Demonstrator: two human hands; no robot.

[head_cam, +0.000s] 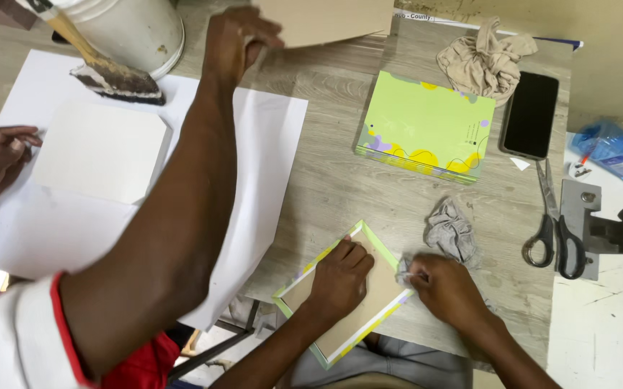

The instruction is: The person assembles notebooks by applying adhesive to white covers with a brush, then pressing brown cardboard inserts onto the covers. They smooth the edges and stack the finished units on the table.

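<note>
Green-edged board (358,302) lies flat under the left hand (340,277), palm down; the right hand (444,288) pinches a grey rag (405,272) at its edge. Steady pressure and short strokes suit the wiping.

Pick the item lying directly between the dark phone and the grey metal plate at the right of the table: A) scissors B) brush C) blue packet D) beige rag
A: the scissors with black handles lie on the table just below the phone and against the left edge of the grey metal plate.
</note>
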